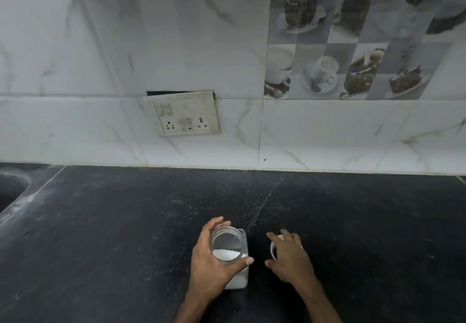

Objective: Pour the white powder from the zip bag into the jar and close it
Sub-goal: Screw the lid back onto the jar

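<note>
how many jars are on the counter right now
1. The clear plastic jar, open-topped with white powder inside, stands on the black stone counter, gripped by the left hand. The right hand covers a white round object, likely its lid.

We see a jar on the counter, powder inside, left hand around it. Just right, the right hand covers a lid. A switchboard sits on the wall behind.

Two bare forearms rise from the near edge of the worktop, ending in the left hand and the right hand. No sleeve, watch, ring or glove shows. The fingernails are short and unpainted.
</note>
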Demonstrator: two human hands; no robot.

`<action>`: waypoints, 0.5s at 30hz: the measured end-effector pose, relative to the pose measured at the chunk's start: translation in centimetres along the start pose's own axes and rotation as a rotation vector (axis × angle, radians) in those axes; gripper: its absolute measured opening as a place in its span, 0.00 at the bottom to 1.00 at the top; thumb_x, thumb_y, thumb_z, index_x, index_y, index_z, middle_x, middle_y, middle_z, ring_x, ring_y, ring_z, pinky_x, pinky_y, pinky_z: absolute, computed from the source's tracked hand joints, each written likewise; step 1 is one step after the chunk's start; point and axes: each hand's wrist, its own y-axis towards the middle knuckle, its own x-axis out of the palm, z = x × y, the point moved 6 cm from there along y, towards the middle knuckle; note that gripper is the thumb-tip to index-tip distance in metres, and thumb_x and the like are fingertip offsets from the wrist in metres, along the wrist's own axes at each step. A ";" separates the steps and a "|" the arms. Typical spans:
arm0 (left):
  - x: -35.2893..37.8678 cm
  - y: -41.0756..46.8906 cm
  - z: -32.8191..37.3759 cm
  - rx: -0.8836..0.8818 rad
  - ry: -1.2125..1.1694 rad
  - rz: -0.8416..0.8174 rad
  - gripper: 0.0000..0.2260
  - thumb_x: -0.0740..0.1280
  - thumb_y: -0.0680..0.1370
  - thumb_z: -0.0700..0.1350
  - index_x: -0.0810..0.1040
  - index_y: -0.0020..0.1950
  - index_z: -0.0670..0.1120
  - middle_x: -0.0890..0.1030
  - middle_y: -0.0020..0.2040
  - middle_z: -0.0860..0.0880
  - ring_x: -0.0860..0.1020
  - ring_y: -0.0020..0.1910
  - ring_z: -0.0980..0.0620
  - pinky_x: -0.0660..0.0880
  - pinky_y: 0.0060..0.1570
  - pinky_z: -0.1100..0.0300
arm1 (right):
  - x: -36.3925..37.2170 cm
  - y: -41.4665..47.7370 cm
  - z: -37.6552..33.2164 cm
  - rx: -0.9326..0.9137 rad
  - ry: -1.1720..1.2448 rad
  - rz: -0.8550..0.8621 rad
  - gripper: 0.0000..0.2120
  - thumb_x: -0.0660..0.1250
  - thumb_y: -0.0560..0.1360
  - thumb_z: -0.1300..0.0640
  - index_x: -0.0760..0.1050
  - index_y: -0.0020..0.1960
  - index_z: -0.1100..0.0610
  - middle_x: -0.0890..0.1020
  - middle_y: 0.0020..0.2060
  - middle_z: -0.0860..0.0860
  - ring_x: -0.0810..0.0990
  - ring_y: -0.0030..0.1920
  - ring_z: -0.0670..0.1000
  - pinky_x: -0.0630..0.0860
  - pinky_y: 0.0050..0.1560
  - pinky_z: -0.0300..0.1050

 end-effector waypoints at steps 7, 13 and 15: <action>-0.2 -0.4 -0.9 -0.042 -0.029 0.020 0.42 0.83 0.55 0.57 0.67 0.65 0.61 0.79 0.60 0.61 0.77 0.62 0.56 0.73 0.62 0.57 | 0.1 -0.3 0.9 0.172 -0.093 0.043 0.43 0.72 0.71 0.42 0.53 0.79 0.44 0.61 0.77 0.53 0.63 0.74 0.57 0.64 0.70 0.58; -0.2 -0.3 -1.2 -0.053 -0.022 0.031 0.43 0.83 0.54 0.58 0.67 0.65 0.62 0.79 0.60 0.58 0.77 0.61 0.55 0.74 0.62 0.53 | -4.8 -3.3 -0.3 0.070 0.581 0.462 0.33 0.80 0.65 0.49 0.72 0.66 0.46 0.71 0.62 0.51 0.77 0.58 0.52 0.75 0.55 0.44; -0.1 -0.3 -1.4 -0.049 -0.019 0.035 0.43 0.83 0.55 0.58 0.67 0.65 0.61 0.79 0.60 0.58 0.77 0.61 0.54 0.75 0.62 0.51 | -6.4 -5.0 -2.5 -0.047 0.791 0.583 0.24 0.82 0.62 0.50 0.74 0.52 0.48 0.73 0.54 0.48 0.78 0.52 0.47 0.75 0.48 0.39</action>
